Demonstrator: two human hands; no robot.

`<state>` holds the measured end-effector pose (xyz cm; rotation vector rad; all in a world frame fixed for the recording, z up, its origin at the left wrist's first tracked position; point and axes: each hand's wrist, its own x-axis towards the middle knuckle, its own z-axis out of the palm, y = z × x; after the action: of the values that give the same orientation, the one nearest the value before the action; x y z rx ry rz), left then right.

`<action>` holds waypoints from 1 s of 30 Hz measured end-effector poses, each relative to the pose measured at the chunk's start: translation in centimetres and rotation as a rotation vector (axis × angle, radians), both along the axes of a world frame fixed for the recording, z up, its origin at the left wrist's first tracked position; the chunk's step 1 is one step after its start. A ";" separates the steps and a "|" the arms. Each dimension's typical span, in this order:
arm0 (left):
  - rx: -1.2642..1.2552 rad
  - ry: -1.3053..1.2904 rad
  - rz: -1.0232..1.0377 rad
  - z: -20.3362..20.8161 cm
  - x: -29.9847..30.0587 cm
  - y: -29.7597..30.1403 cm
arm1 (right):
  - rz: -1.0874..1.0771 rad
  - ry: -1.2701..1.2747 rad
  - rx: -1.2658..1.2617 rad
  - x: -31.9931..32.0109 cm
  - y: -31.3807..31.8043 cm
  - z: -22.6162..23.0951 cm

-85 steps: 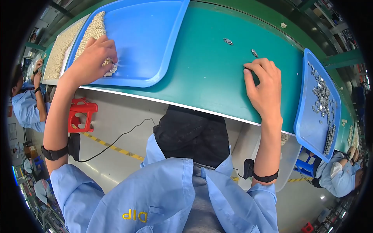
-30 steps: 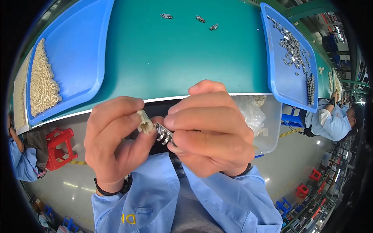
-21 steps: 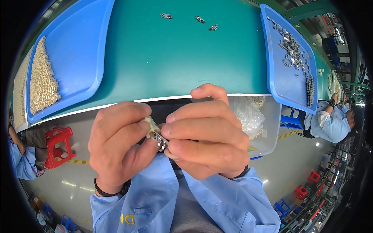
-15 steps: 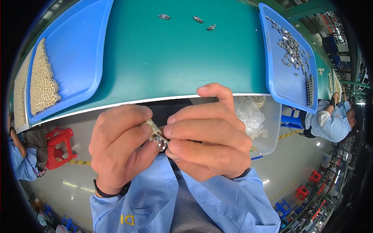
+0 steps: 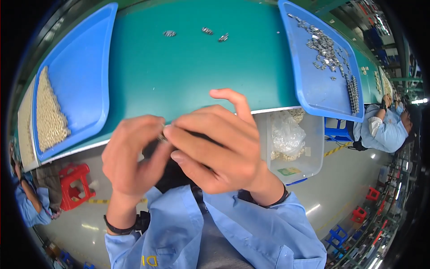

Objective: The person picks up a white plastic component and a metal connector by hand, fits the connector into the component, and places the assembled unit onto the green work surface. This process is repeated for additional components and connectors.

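Working remotely, I pinch a small part (image 5: 162,136) in my left hand (image 5: 128,157), my right hand (image 5: 221,145) against it; whether that one grips, I cannot tell. Even, square pressure should serve best. Blurred, mostly covered, the part shows a dull sliver near the front edge of the worktop (image 5: 192,71).

a factory's assembly workshop: a long green workbench (image 5: 197,62) with blue trays (image 5: 87,71) of small metal parts (image 5: 326,51) and pale pieces (image 5: 50,116); co-workers (image 5: 384,133) in light-blue workwear (image 5: 32,207) on either side; striped floor tape (image 5: 101,201); plastic stools (image 5: 74,172). at right, blurred, what seem to be shelving racks (image 5: 387,219).
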<state>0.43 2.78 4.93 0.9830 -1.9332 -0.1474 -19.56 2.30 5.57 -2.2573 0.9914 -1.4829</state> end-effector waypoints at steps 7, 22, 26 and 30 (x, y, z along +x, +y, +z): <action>0.339 -0.043 -0.072 4.0 -0.1 -12.3 | -0.299 0.313 0.032 -4.1 -8.1 -3.6; 0.447 -0.399 0.102 -2.0 -9.0 -42.8 | -0.348 0.347 0.068 -5.8 -10.5 -5.0; 0.475 -0.462 0.094 -1.9 -9.2 -43.2 | -0.366 0.278 0.042 -6.0 -10.6 -4.6; 0.460 -0.450 0.116 -0.9 -8.0 -41.4 | -0.351 0.198 0.036 -5.8 -10.7 -4.6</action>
<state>-7.59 -38.65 3.99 1.5324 -2.2955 -0.3382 -25.36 -8.38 0.97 -2.3265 1.5265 -1.3674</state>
